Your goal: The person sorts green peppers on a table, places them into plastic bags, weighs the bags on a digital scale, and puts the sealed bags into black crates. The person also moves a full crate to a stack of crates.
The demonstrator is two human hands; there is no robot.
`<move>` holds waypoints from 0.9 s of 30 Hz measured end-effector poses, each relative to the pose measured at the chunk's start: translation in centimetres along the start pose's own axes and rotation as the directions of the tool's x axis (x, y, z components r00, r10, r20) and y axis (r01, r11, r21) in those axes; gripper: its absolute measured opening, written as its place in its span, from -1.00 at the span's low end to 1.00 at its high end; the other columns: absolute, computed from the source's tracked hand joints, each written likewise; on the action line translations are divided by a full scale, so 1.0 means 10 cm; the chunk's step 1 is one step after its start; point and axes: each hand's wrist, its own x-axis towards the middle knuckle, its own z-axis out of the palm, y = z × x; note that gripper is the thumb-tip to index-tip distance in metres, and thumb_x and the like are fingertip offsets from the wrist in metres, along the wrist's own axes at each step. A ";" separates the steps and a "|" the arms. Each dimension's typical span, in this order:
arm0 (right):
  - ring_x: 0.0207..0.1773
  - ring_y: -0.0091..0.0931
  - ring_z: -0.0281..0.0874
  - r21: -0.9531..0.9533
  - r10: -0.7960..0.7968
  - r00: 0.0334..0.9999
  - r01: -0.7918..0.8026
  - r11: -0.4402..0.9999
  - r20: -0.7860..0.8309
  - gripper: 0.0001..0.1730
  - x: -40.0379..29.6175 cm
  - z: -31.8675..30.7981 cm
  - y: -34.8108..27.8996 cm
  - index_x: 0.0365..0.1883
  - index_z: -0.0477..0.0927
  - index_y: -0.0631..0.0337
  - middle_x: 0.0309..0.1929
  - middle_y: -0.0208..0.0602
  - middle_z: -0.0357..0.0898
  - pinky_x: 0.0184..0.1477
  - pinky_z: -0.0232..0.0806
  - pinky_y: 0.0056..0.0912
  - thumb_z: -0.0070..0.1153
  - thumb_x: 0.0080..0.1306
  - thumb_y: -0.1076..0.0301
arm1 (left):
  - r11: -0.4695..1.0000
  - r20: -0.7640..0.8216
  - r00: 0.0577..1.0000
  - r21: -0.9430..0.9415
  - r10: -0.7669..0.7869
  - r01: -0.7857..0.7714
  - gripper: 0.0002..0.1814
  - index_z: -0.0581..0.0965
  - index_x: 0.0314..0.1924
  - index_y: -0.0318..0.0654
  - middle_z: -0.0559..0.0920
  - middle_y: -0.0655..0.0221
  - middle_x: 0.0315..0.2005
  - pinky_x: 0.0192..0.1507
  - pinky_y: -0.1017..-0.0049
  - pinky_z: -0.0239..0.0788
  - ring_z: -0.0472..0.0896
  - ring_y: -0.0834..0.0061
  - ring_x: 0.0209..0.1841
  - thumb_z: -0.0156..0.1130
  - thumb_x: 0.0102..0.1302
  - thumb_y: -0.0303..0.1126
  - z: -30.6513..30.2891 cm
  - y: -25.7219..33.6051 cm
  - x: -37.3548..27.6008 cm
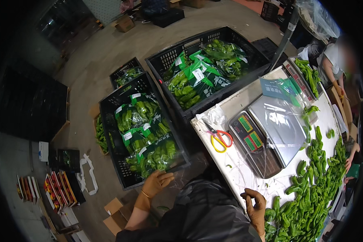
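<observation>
My left hand (158, 185), in a tan glove, reaches over the near rim of a black plastic crate (173, 127). Its fingers meet the end of a clear bag of green peppers (161, 154); whether they grip the film cannot be told. Several more bags with green printing and white labels lie in that crate. My right hand (255, 205), gloved alike, hovers at the table edge with bent fingers apart and nothing visible in them. Beside it, loose green peppers (308, 193) spread over the white table (240, 172). A digital scale (254, 142) carries clear bags (281, 118) on its metal pan.
Scissors (220, 141) with red and yellow handles lie left of the scale. A larger crate (181, 45) of bagged peppers stands ahead. A second scale (298, 78) holds peppers. At the right, a person (331, 62) stands beyond the table. An open cardboard box (118, 211) is on the floor.
</observation>
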 end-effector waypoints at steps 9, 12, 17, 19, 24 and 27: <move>-0.35 -0.46 0.61 -0.116 -0.068 0.997 0.070 0.991 0.020 -0.77 0.07 -0.06 -0.09 -0.16 0.63 0.31 -0.35 -0.22 0.68 -0.18 0.42 -0.44 0.12 0.21 0.67 | 0.191 -0.062 0.576 0.968 0.815 -0.165 -0.21 0.35 0.23 -0.52 0.50 -0.07 0.14 0.17 0.28 0.34 0.49 0.10 0.18 0.40 0.22 -0.05 -0.34 0.67 0.66; -0.26 -0.45 0.68 -0.171 -0.088 0.994 0.099 0.980 0.069 -0.83 0.07 -0.08 -0.02 -0.15 0.60 0.38 -0.34 -0.19 0.66 -0.14 0.46 -0.46 0.06 0.30 0.62 | 0.528 -0.516 0.715 0.815 0.472 0.239 0.05 0.29 0.27 -0.59 0.37 -0.15 0.27 0.26 0.26 0.25 0.35 0.06 0.33 0.36 0.11 0.24 -1.65 0.65 0.90; -0.25 -0.44 0.65 0.025 0.005 1.000 -0.005 1.000 -0.012 -0.82 0.07 -0.02 0.09 -0.15 0.60 0.39 -0.33 -0.16 0.66 -0.11 0.46 -0.43 0.06 0.30 0.64 | 0.876 -0.560 0.820 0.447 0.116 0.182 0.21 0.19 0.42 -0.38 0.21 -0.05 0.39 0.36 0.13 0.07 0.18 0.00 0.42 0.37 -0.02 0.36 -1.65 0.09 1.04; -0.25 -0.43 0.67 -0.024 -0.033 0.999 0.033 0.999 0.008 -0.80 0.11 0.02 0.08 -0.13 0.59 0.37 -0.33 -0.17 0.66 -0.13 0.47 -0.44 0.05 0.29 0.67 | 0.970 -0.653 0.749 0.234 0.112 0.060 -0.07 0.29 0.36 -0.34 0.42 0.06 0.26 0.23 0.22 0.24 0.39 0.14 0.28 0.44 0.12 0.05 -1.05 0.20 0.97; -0.23 -0.41 0.69 -0.005 -0.018 0.999 0.018 1.000 0.044 -0.79 0.16 0.03 0.17 -0.16 0.61 0.33 -0.33 -0.18 0.67 -0.13 0.46 -0.44 0.05 0.26 0.69 | 0.830 -0.358 0.752 0.302 0.554 -0.468 -0.57 0.46 0.12 -0.22 0.60 0.47 -0.13 -0.08 0.49 0.38 0.54 0.55 -0.14 0.34 0.28 -0.36 -0.62 0.55 0.53; -0.25 -0.42 0.69 -0.020 -0.021 0.999 0.022 1.000 0.048 -0.79 0.19 0.04 0.12 -0.17 0.62 0.33 -0.35 -0.19 0.68 -0.14 0.44 -0.44 0.06 0.25 0.68 | 0.844 -0.361 0.764 0.189 0.535 -0.502 -0.55 0.45 0.13 -0.16 0.55 0.51 -0.17 -0.24 0.51 0.41 0.52 0.60 -0.20 0.34 0.30 -0.24 -0.60 0.76 0.56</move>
